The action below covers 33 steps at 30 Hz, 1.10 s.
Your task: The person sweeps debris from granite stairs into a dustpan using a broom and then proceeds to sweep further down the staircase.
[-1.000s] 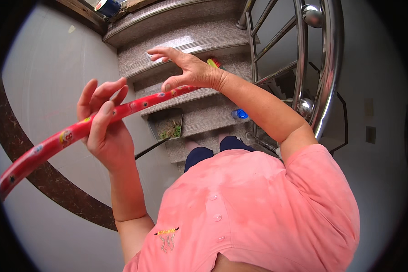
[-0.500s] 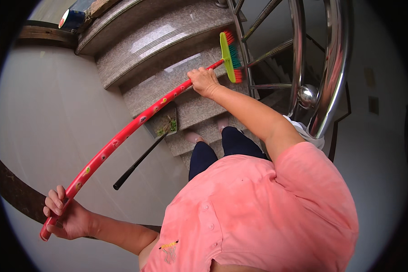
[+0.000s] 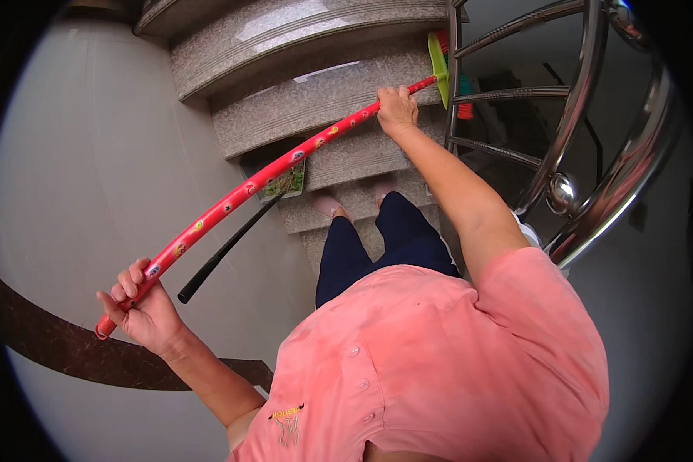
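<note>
A broom (image 3: 248, 187) with a red patterned handle stretches from lower left to upper right across my view. My left hand (image 3: 150, 312) is closed round the handle near its looped end. Closer to the head, my right hand (image 3: 397, 109) grips the same handle. The broom's lime-green head (image 3: 439, 68) lies against the railing at the right end of a stair, its red and green bristles partly behind a metal post. Below the handle, a dustpan (image 3: 291, 182) holding green bits sits on a step by the wall, its black handle (image 3: 222, 258) slanting out toward me.
Speckled stone steps (image 3: 300, 105) rise ahead. A shiny metal railing (image 3: 585, 85) with a round ball (image 3: 564, 192) runs along the right. A pale wall (image 3: 92, 154) with a dark band (image 3: 61, 350) stands on the left. My feet are on a lower step.
Both hands have moved right with the broom, and its head has shifted from the step onto the railing posts. My left hand has also risen. The dustpan keeps its place by the wall.
</note>
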Motion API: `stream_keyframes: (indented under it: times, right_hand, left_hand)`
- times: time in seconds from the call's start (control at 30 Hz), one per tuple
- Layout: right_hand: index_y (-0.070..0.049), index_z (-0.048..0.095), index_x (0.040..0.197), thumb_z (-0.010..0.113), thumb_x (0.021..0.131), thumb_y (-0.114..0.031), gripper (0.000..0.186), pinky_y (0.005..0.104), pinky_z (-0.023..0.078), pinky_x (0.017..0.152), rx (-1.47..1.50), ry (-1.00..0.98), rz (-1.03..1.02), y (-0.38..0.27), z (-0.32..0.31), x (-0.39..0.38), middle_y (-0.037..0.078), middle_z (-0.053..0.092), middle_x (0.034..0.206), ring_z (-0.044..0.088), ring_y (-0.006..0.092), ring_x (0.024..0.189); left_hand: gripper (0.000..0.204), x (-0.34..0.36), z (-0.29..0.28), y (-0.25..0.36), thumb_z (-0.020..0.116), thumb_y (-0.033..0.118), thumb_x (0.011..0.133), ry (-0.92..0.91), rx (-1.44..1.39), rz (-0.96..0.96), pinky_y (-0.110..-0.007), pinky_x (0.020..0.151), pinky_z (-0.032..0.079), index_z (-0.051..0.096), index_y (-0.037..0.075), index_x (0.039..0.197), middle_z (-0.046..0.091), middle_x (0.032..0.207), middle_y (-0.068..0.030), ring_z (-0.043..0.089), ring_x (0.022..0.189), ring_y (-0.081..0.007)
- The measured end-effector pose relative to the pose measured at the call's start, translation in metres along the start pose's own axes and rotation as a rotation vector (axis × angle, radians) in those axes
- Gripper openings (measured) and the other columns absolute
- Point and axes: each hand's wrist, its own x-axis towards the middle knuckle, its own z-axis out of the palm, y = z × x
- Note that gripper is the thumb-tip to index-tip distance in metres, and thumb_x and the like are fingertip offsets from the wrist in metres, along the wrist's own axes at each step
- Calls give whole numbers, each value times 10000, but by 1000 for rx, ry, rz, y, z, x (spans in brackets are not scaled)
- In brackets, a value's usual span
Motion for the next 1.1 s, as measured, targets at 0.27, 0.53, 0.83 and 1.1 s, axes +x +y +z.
stream_keyframes:
  times: [0.27, 0.53, 0.83, 1.1]
  right_hand:
    - [-136, 605, 983, 512, 888, -181, 140, 492, 459, 853, 156, -278, -438, -116, 14, -8, 89, 641, 1044, 564, 330, 1071]
    - [-161, 625, 964, 574, 870, -219, 122, 491, 434, 831, 184, -282, -578, -128, 17, -20, 56, 661, 1032, 583, 284, 1065]
    - [-179, 599, 972, 607, 831, -189, 141, 462, 439, 785, 236, -59, -483, -129, 42, -34, 32, 654, 969, 602, 280, 987]
    - [-172, 570, 962, 676, 758, -198, 232, 414, 398, 745, 415, 343, -351, -155, 80, -51, 14, 639, 829, 623, 249, 907]
  left_hand:
    - [445, -47, -38, 123, 677, 149, 879, 238, 116, 319, -443, 936, 356, 315, 137, 619, 285, 596, -22, 357, 652, -205]
    - [407, -75, -45, 123, 623, 195, 918, 411, 286, 538, -439, 832, 393, 313, 135, 661, 317, 593, -34, 366, 621, -208]
    - [258, -79, -62, 124, 566, 183, 864, 105, 268, 566, -490, 931, 366, 373, 89, 721, 403, 668, -74, 419, 720, -258]
    - [183, -104, -116, 122, 584, -51, 764, -221, 230, 726, -495, 1014, 324, 418, 21, 793, 398, 846, -126, 412, 862, -275]
